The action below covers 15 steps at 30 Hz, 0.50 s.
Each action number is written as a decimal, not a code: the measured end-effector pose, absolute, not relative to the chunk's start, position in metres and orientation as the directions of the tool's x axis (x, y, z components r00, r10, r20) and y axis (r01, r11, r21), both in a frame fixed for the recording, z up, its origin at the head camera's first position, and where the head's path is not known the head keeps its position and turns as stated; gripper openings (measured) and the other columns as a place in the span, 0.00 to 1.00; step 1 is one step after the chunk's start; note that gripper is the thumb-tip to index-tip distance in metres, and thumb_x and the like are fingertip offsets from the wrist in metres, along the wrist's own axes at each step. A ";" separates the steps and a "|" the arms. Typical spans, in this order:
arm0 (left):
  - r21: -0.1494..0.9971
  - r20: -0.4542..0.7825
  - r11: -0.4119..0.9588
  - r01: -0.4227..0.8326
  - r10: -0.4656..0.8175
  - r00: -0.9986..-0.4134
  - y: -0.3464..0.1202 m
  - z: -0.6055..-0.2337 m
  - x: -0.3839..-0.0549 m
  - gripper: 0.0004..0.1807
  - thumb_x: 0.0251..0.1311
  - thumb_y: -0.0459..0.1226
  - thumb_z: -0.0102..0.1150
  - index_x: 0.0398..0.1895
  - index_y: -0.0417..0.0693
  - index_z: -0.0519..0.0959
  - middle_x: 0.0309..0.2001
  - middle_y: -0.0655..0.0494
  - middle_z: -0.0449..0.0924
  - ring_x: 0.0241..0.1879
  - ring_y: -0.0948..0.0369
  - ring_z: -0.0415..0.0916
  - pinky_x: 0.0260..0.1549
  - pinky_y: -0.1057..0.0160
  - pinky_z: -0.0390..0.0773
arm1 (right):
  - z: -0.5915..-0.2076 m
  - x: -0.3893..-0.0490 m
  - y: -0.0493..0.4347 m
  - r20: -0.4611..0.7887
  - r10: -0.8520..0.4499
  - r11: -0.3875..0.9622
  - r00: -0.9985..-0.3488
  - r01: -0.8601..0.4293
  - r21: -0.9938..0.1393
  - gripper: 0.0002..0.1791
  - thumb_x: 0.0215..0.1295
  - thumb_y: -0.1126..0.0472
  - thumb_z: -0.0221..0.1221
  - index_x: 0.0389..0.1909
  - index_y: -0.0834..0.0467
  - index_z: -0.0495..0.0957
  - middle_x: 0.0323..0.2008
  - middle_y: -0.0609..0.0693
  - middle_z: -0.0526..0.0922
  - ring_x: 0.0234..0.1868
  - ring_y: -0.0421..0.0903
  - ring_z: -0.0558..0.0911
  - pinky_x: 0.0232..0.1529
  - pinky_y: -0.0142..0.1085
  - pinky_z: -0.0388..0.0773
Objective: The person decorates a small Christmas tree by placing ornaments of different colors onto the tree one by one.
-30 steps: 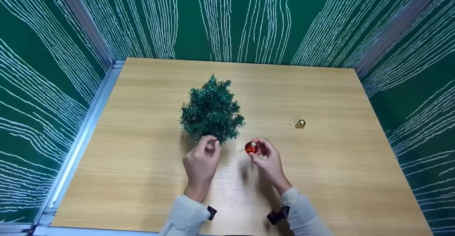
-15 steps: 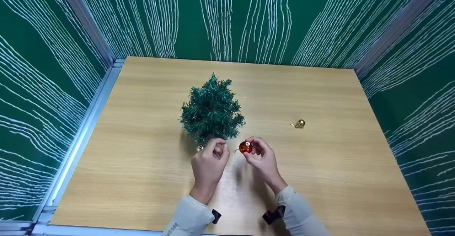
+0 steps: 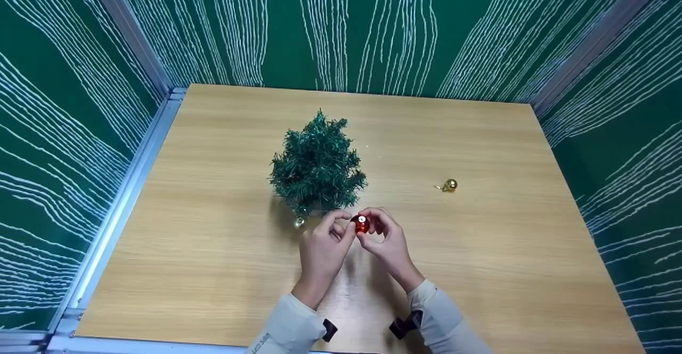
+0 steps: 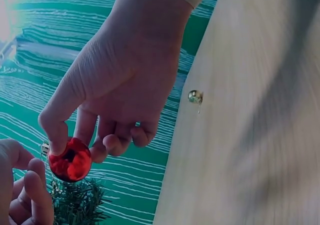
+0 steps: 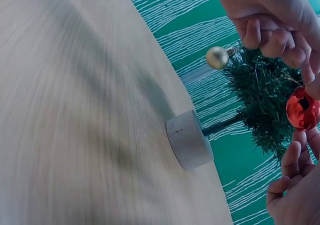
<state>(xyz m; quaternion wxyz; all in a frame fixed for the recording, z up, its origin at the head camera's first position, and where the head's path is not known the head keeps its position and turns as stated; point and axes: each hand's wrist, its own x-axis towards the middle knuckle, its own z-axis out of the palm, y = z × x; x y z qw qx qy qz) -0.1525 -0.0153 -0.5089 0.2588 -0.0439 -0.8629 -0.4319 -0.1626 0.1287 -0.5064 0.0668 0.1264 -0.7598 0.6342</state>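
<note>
Table point(image 3: 213, 268): 1 tree point(image 3: 318, 167); 1 gold bauble point(image 3: 452, 185)

bauble point(image 3: 362, 226): red | tree point(image 3: 318, 167): green | balls point(image 3: 452, 184): gold | table point(image 3: 213, 268): tan, grained | walls point(image 3: 458, 29): green, white-lined

Tree point(image 3: 318, 165) ahead (room to its right)

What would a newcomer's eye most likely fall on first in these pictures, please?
Probably the glossy red bauble, held in the person's right grip at the near side of the artificial Christmas tree. The bushy green tree, standing on the wooden tabletop, comes next, then the gold bauble lying off to the right.
</note>
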 end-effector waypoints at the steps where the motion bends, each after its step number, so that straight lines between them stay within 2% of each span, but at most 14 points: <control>1: 0.730 0.474 0.617 0.295 -0.146 -0.868 -0.015 -0.509 -0.153 0.06 0.53 0.39 0.69 0.35 0.55 0.84 0.18 0.67 0.79 0.17 0.71 0.72 0.20 0.67 0.71 | -0.506 -0.162 0.128 0.268 -0.111 0.165 -0.957 -0.284 -0.944 0.19 0.50 0.75 0.66 0.45 0.68 0.78 0.32 0.50 0.74 0.30 0.53 0.71 0.35 0.31 0.64; 4: 0.750 0.452 0.595 0.289 -0.142 -0.881 -0.015 -0.511 -0.153 0.05 0.53 0.39 0.69 0.34 0.55 0.84 0.18 0.67 0.79 0.17 0.71 0.71 0.21 0.68 0.71 | -0.507 -0.162 0.126 0.280 -0.125 0.167 -0.952 -0.299 -0.940 0.19 0.50 0.75 0.66 0.45 0.68 0.78 0.32 0.53 0.74 0.32 0.63 0.69 0.35 0.31 0.63; 8: 0.757 0.439 0.588 0.283 -0.139 -0.888 -0.015 -0.512 -0.154 0.05 0.53 0.39 0.70 0.32 0.54 0.84 0.18 0.66 0.79 0.18 0.70 0.72 0.22 0.67 0.71 | -0.509 -0.162 0.125 0.294 -0.137 0.171 -0.946 -0.315 -0.934 0.19 0.50 0.76 0.66 0.45 0.67 0.78 0.32 0.54 0.74 0.32 0.65 0.69 0.35 0.29 0.62; 15: 0.775 0.429 0.567 0.278 -0.150 -0.891 -0.015 -0.513 -0.154 0.05 0.52 0.37 0.70 0.30 0.54 0.83 0.18 0.65 0.80 0.18 0.70 0.72 0.22 0.67 0.71 | -0.508 -0.163 0.124 0.279 -0.137 0.186 -0.950 -0.302 -0.935 0.19 0.49 0.76 0.66 0.44 0.68 0.78 0.32 0.53 0.75 0.31 0.38 0.70 0.35 0.29 0.62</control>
